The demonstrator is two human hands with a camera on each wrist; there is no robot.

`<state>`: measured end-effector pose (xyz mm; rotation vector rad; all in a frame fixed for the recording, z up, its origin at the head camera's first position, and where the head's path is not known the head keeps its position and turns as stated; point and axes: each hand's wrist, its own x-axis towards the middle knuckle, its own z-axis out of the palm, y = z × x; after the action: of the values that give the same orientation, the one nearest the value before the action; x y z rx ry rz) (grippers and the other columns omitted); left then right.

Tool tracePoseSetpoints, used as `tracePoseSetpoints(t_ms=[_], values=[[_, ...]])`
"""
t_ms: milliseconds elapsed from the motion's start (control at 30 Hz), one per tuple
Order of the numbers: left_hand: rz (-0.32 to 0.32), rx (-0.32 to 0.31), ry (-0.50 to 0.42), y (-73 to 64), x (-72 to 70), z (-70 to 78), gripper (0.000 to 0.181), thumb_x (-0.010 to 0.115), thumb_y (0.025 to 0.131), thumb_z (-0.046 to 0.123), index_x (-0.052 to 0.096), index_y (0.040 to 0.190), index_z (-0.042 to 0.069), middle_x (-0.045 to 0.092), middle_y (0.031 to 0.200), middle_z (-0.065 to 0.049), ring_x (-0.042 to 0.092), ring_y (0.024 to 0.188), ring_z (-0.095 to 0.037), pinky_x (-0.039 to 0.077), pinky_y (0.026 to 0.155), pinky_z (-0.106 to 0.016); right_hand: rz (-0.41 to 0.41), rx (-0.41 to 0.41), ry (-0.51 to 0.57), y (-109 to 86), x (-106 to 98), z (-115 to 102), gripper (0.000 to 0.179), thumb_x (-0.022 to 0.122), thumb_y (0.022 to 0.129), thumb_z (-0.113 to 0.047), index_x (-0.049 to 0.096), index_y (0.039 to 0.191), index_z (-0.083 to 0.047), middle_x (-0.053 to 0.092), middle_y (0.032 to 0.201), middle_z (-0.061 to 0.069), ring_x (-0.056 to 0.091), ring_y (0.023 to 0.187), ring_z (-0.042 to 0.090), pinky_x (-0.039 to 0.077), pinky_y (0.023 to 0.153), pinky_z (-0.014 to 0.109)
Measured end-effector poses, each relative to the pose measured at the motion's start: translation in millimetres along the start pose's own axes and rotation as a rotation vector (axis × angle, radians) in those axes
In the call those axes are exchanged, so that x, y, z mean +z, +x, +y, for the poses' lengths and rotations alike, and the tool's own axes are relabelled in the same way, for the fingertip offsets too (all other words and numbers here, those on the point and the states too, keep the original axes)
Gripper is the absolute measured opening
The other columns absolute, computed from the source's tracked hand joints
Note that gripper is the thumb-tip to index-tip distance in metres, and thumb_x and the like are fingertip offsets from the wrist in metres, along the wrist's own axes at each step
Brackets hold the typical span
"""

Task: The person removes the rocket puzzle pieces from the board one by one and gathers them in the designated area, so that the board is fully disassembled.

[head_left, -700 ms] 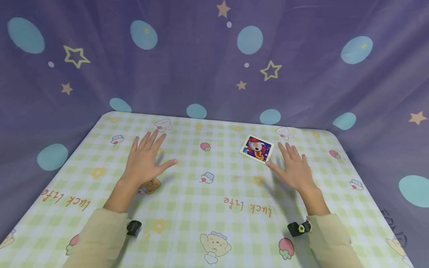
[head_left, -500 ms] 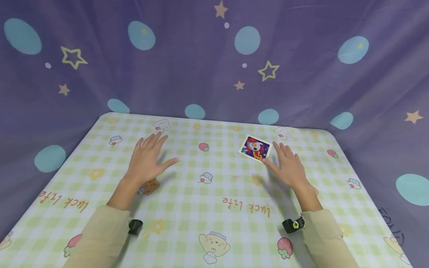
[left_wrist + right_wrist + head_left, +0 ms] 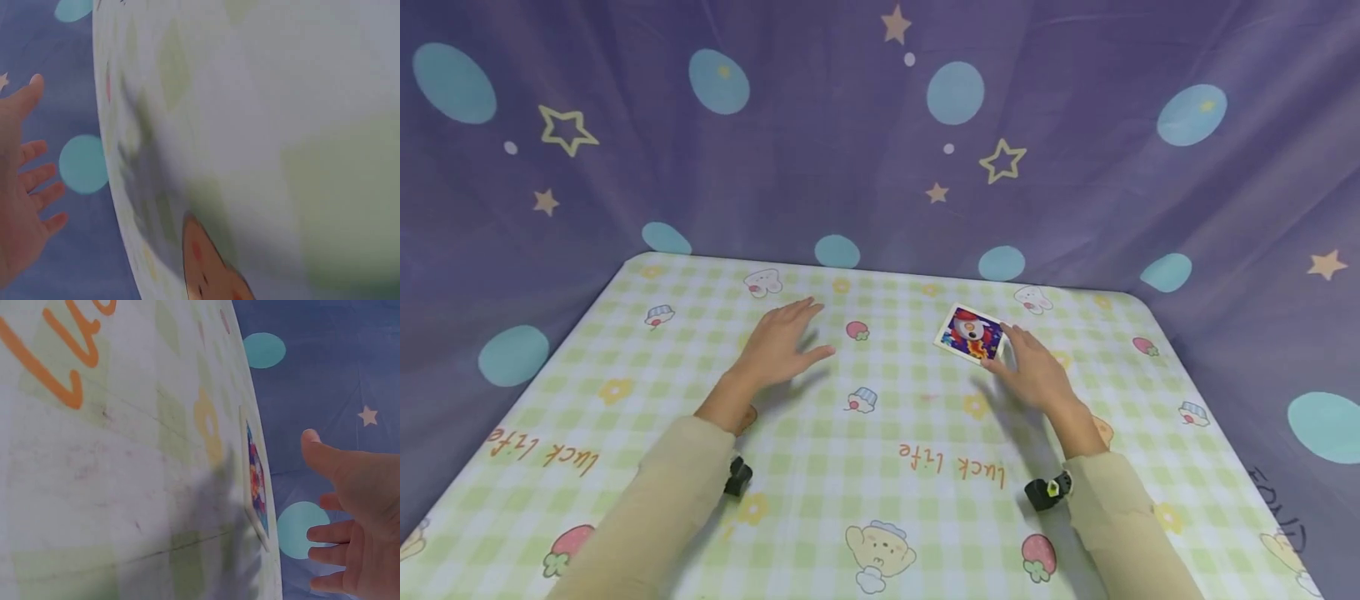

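Observation:
A square picture board (image 3: 972, 334) with a pale border lies flat on the table; its print shows a red and white figure with flames on dark blue. My right hand (image 3: 1036, 367) is at the board's right side, thumb and fingers spread apart. The right wrist view shows that hand (image 3: 365, 519) raised off the table, with a gap between it and the board (image 3: 255, 478). Left of the table's middle hovers my left hand (image 3: 781, 343), fingers extended and thumb apart, holding nothing. In the left wrist view the same hand (image 3: 22, 187) appears relaxed above the cloth.
A green-and-white checked cloth (image 3: 805, 467) printed with cartoons and lettering covers the table. Behind and at both sides hangs a purple curtain (image 3: 820, 150) with stars and blue ovals. Both wrists carry a small black device (image 3: 1047, 493).
My left hand has moved right, toward the table's middle, and turned more sideways. My right hand has shifted slightly left, closer to the picture board. The board stays in place.

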<state>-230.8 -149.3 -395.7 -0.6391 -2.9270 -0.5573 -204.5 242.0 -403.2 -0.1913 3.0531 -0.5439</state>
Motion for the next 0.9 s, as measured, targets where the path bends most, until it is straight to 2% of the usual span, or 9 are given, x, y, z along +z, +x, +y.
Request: tracePoseSetpoints(t_ms=[200,367,533,667,900], values=[[-0.071,0.04,-0.044,28.0,21.5,11.1,0.068,0.061,0.09,0.044,0.042,0.143,0.006,0.04,0.151,-0.019,0.038,0.14,-0.036,0.028,0.115,-0.054,-0.074,0.019,-0.025,13.4,10,5,0.077,0.053,0.094,-0.046,0.025,0.15,-0.001,0.022,0.156,0.028,0.026,0.142,0.046,0.026,0.114,0.059],[-0.159,0.057,-0.04,50.1,34.5,28.6,0.065,0.059,0.092,0.042,0.042,0.144,0.006,0.041,0.151,-0.016,0.038,0.141,-0.033,0.028,0.117,-0.05,-0.09,0.025,-0.043,19.9,14,6,0.076,0.054,0.094,-0.046,0.029,0.148,0.0,0.023,0.155,0.027,0.028,0.141,0.047,0.028,0.113,0.059],[-0.254,0.058,-0.029,72.3,44.3,51.9,0.063,0.057,0.094,0.039,0.039,0.146,0.008,0.039,0.153,-0.012,0.036,0.142,-0.03,0.027,0.118,-0.046,-0.082,0.028,-0.039,25.4,16,9,0.075,0.056,0.093,-0.045,0.03,0.148,-0.002,0.024,0.156,0.026,0.028,0.141,0.046,0.028,0.112,0.059],[-0.305,0.068,-0.019,88.2,53.3,73.3,0.061,0.058,0.094,0.036,0.039,0.146,0.01,0.039,0.153,-0.01,0.035,0.143,-0.028,0.027,0.118,-0.045,-0.077,0.024,-0.035,30.6,16,10,0.073,0.057,0.092,-0.044,0.032,0.147,-0.002,0.025,0.156,0.025,0.03,0.141,0.045,0.029,0.112,0.058],[-0.362,0.145,-0.029,113.4,74.7,112.4,0.056,0.057,0.096,0.03,0.04,0.145,0.007,0.041,0.152,-0.01,0.037,0.143,-0.025,0.028,0.119,-0.036,-0.079,-0.009,-0.029,36.5,18,9,0.072,0.061,0.092,-0.039,0.034,0.146,0.0,0.028,0.153,0.028,0.034,0.138,0.046,0.032,0.111,0.056]])
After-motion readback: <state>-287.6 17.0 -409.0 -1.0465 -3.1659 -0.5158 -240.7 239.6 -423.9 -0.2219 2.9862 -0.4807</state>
